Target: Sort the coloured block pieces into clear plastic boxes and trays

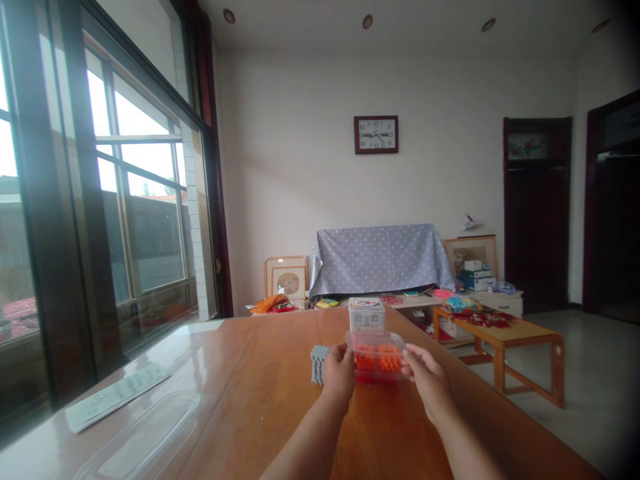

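Note:
Both hands hold a clear plastic container (380, 373) with orange, bumpy pieces (390, 358) inside, in two groups side by side. My left hand (340, 373) has its fingers closed on the container's left edge. At the right edge, my right hand (425, 373) pinches the rim between thumb and fingers. A stack of grey, notched pieces (318, 364) stands on the wooden table just left of my left hand, partly hidden by it. Behind the container sits a clear box (367, 316) with a printed top.
A clear oval lid (145, 437) lies on the wooden table (260, 400) at the front left, beside a printed paper (117, 397). Past the table's right edge stands a low wooden bench (530, 330) with a red item on it. A cloth-covered object (380, 260) stands against the wall.

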